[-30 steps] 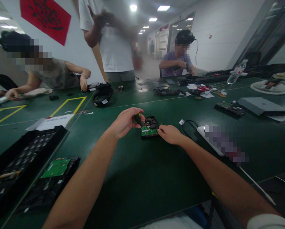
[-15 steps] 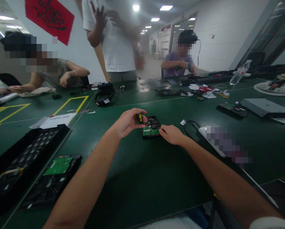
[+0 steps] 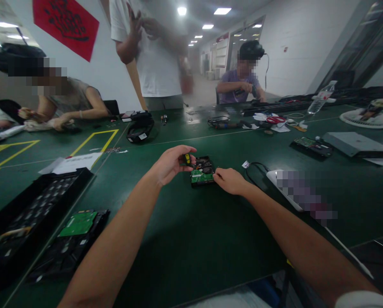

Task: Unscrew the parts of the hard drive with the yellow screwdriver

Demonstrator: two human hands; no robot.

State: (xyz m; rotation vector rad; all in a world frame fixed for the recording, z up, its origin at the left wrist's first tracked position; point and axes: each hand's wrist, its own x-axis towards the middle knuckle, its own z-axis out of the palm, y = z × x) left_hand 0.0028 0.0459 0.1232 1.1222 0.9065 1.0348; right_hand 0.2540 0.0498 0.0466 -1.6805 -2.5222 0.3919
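A hard drive (image 3: 202, 176) with a green circuit board lies on the dark green table in front of me. My left hand (image 3: 178, 163) is at its left side, fingers and thumb closed around a short black-and-yellow tool handle (image 3: 187, 158). The tool's working end cannot be made out. At the drive's right edge, my right hand (image 3: 228, 179) has curled fingers and grips the side of the drive.
To the left are a long black tray (image 3: 34, 205) and a black part with a green board (image 3: 79, 223). On the right are a white power strip (image 3: 276, 175), another hard drive (image 3: 311, 146), a grey metal box (image 3: 355, 143) and a plastic bottle (image 3: 321, 98). Other people are across the table.
My hands and the hard drive keep nearly the same positions. Across the table, the person at the left has lowered a hand, and the standing person's hands have come together.
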